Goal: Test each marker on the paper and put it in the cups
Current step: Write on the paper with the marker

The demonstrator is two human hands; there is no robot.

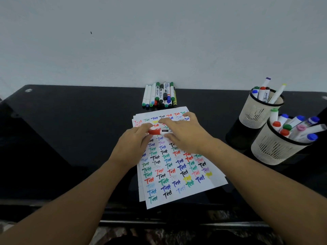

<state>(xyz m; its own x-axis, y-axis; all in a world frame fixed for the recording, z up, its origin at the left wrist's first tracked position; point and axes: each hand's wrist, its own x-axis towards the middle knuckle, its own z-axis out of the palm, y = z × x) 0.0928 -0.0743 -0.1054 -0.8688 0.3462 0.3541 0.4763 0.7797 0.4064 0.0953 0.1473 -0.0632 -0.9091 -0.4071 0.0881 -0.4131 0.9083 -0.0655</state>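
Observation:
A white marker with a red cap (pixel 160 132) lies crosswise above the paper (pixel 177 167), held between both hands. My left hand (pixel 131 146) pinches the red cap end with thumb and fingers. My right hand (pixel 185 132) grips the white barrel, its fingers spread over it. The paper is a small stack of sheets covered in rows of the word "Test" in many colours. Two white mesh cups stand at the right: the far cup (pixel 254 115) and the near cup (pixel 276 151), each holding several markers.
A row of several loose markers (pixel 159 95) lies at the back of the black table (pixel 70 138), against the pale wall. The table's front edge runs below my forearms. A dark cylinder (pixel 237 135) stands beside the cups.

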